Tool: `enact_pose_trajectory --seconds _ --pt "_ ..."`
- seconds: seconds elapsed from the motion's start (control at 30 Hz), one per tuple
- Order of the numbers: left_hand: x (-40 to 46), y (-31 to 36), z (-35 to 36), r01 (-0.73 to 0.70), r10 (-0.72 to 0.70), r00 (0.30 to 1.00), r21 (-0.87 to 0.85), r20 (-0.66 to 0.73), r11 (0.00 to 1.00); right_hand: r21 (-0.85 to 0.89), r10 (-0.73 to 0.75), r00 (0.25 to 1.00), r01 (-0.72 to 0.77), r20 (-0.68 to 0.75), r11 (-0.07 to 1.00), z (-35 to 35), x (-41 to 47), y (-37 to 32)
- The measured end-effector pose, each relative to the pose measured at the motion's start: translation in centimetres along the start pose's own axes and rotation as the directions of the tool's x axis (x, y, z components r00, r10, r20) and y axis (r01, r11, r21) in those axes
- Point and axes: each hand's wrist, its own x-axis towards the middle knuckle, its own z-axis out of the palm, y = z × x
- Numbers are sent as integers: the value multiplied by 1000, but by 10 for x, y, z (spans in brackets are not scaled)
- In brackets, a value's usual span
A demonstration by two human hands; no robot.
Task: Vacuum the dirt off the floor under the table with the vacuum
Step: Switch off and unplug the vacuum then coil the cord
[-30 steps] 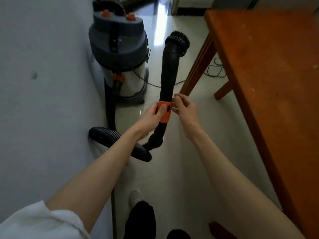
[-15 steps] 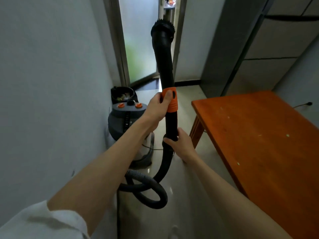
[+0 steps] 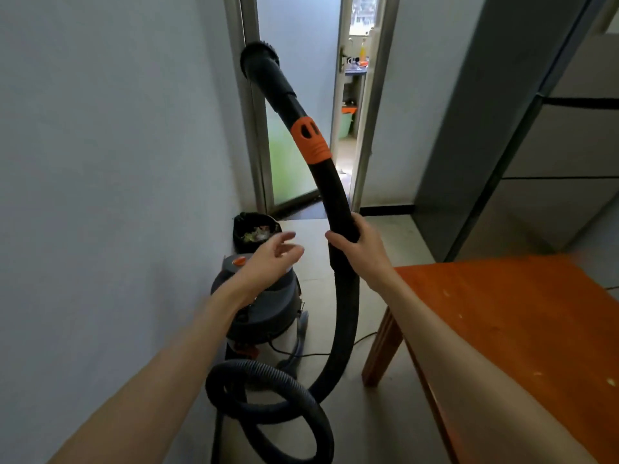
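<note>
My right hand (image 3: 360, 249) grips the black vacuum wand (image 3: 330, 192) below its orange collar (image 3: 310, 140). The wand points up and to the left, and its round brush nozzle (image 3: 259, 61) is raised high in front of the doorway. My left hand (image 3: 273, 257) hovers with loose, spread fingers above the grey canister vacuum (image 3: 268, 313) that stands by the left wall, touching nothing. The ribbed black hose (image 3: 268, 396) loops on the floor in front of the canister. An orange wooden table (image 3: 509, 316) fills the lower right.
A black bin (image 3: 256, 229) with rubbish stands behind the canister against the left wall (image 3: 117, 195). A doorway (image 3: 348, 128) opens straight ahead, beside a glass door panel. A tall grey cabinet (image 3: 536, 145) stands at the right. A power cable runs across the tiled floor (image 3: 318, 256).
My left hand has let go of the orange collar and dropped toward the canister. My right hand keeps its grip lower on the wand, which has tilted to the left. The view has risen.
</note>
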Motion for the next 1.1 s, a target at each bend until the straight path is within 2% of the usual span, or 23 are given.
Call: enact_pose_trajectory --seconds 0.13,0.27,0.33,0.43,0.5,0.6,0.73,0.83,0.93,1.03,1.1 --pt "4 -39 5 82 -98 992 176 82 981 238 49 997 -61 54 969 -1 22 -9" --pt "20 -34 10 53 -91 975 185 203 981 493 97 985 -156 144 856 6 41 -18" --pt "25 -33 10 65 -94 975 144 203 987 590 79 979 -175 186 788 7 47 -25" --pt "28 -35 1 56 -80 984 153 157 987 647 52 978 -174 203 742 8 53 -34" --pt "32 -31 -4 -11 -17 994 252 109 968 666 44 984 -150 174 731 8 57 -39" --pt "39 -12 -10 -91 125 991 438 -50 894 684 32 996 -83 87 725 8 65 -54" --pt "47 20 -21 -125 323 925 644 -199 755 626 22 994 51 -108 778 3 75 -72" --pt "46 45 -31 -99 462 845 771 -268 629 634 52 984 70 -173 770 0 74 -78" --pt "42 60 -34 -71 528 800 830 -285 554 711 87 981 65 -175 700 0 67 -72" --pt "37 62 -31 -62 531 793 828 -299 558 829 140 983 21 -119 560 0 58 -62" --pt "34 60 -27 -80 508 813 811 -283 580 890 181 981 -17 -74 455 -5 55 -58"
